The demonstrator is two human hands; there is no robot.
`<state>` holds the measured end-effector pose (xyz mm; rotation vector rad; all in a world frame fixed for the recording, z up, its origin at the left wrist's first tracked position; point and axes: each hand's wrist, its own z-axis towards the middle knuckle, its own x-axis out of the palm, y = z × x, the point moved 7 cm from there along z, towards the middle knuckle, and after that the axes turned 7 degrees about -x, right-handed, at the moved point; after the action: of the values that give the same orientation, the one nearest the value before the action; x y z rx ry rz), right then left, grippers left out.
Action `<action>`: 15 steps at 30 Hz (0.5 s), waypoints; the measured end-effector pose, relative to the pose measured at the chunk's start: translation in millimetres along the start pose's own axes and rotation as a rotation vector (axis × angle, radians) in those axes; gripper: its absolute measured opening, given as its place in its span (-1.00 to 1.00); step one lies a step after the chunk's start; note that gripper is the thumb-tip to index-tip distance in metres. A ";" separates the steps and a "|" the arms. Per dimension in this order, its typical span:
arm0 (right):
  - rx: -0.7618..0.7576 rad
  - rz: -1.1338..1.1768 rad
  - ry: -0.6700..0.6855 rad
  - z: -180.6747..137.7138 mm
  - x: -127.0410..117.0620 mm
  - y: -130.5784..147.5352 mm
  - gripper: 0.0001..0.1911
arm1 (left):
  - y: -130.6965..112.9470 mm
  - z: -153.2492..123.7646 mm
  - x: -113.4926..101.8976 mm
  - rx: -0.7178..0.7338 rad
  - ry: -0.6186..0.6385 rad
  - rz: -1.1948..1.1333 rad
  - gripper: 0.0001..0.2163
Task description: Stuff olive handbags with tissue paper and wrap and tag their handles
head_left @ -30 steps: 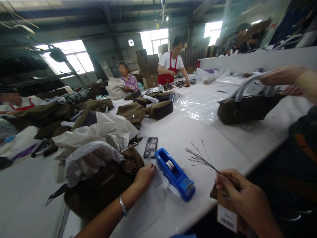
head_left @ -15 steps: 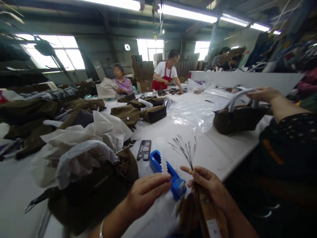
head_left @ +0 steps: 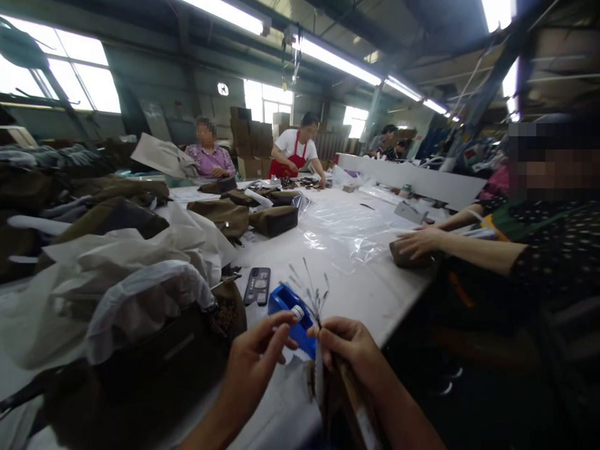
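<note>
My right hand [head_left: 350,345] is closed on a bundle of thin dark tag strings [head_left: 310,294] that fan upward, with brown cardboard tags [head_left: 344,397] hanging below it. My left hand [head_left: 255,362] is raised beside it, thumb and fingers drawn toward the strings in a loose pinch; I cannot see anything in it. Behind both hands a blue tape dispenser [head_left: 285,309] stands on the white table [head_left: 365,287]. A dark brown bag [head_left: 154,369] lies left of my left hand.
A black phone [head_left: 257,285] lies by the dispenser. White wrapping paper [head_left: 126,275] and brown bags [head_left: 225,215] pile up on the left. Clear plastic sheet [head_left: 351,228] covers the table's middle. A person's hand [head_left: 417,240] rests on a bag at right; two people work at the far end.
My left hand left the brown bag and rose to meet my right hand. My right hand moved left with the strings and tags. The person at right lowered their bag.
</note>
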<state>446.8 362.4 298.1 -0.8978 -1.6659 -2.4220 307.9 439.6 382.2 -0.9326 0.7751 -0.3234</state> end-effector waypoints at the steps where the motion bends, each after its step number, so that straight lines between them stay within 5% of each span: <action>1: -0.012 -0.064 0.003 -2.5 4.6 1.1 -0.57 | 5.3 5.9 -1.1 -0.130 0.008 -0.097 -0.73; 4: -0.029 -0.212 0.025 -7.2 17.1 1.4 -0.57 | 9.5 17.6 7.0 -0.328 0.117 -0.295 -0.65; 15: -0.016 -0.237 0.005 -6.3 17.3 -10.7 -0.57 | 22.0 22.1 12.1 -0.407 0.127 -0.442 -0.73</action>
<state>425.9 365.8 296.2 -0.7331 -1.8503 -2.5850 330.7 458.7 366.6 -1.4839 0.7601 -0.6305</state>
